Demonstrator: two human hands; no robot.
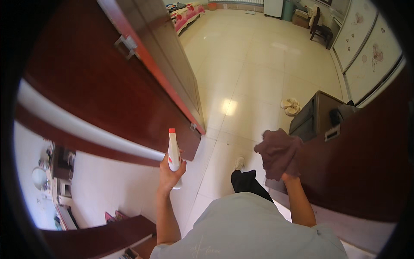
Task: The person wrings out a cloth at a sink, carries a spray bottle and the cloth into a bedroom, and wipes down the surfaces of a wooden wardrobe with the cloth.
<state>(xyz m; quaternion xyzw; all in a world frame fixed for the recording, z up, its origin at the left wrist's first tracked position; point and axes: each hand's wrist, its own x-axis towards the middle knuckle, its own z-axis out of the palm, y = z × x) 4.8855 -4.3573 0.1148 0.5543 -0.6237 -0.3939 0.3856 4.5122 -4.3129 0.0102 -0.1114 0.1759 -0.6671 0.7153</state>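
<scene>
My left hand (171,174) is wrapped around a white plastic spray bottle (174,152) with a red nozzle tip, which points away from me. In my right hand (288,177) is a crumpled purple-brown cloth (279,153); it drapes over the fingers and hides most of them. To the left of the bottle stands the dark red-brown door frame (106,84), apart from it. The cloth is close to the right side of the frame (349,165), which has a metal strike plate (332,133); whether they touch I cannot tell.
An open brown door (174,48) hangs on hinges at the left. Ahead, cream floor tiles (239,81) run into a room. Pale shoes (291,106) lie beside a dark brown cabinet (310,113) at right. Farther back are a wardrobe (365,48), a chair (320,30) and a bed (187,16).
</scene>
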